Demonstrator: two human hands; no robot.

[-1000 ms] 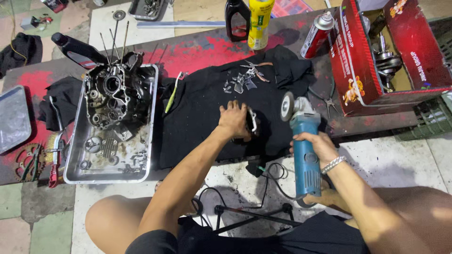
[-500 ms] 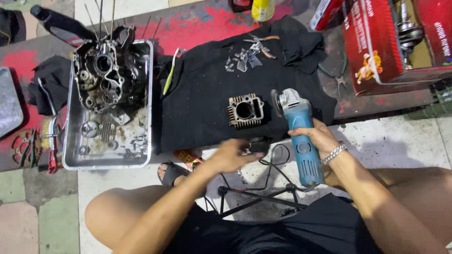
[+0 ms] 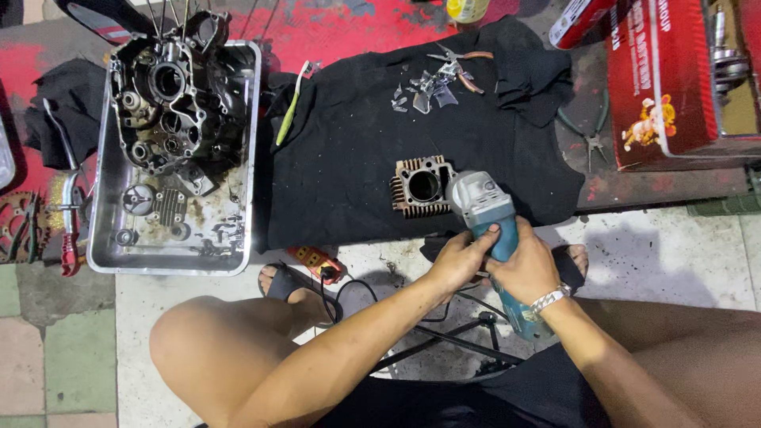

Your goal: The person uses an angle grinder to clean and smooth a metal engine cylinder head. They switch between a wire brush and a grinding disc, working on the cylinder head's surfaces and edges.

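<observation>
Grinder disc was hidden under the angle grinder (image 3: 483, 210) head where it met the finned cylinder (image 3: 422, 186); contact couldn't be confirmed. Both hands covered mid-body, so any switch was out of sight. Red box (image 3: 662, 87) and sprocket (image 3: 12, 226) were cut off by frame edges.

A single head-worn camera looks steeply down from just above the seated person's knees, facing forward over a black cloth (image 3: 357, 158) spread on the floor. The cloth fills the middle; a metal tray (image 3: 103, 254) sits to its left and a red box (image 3: 658, 95) to its right.
</observation>
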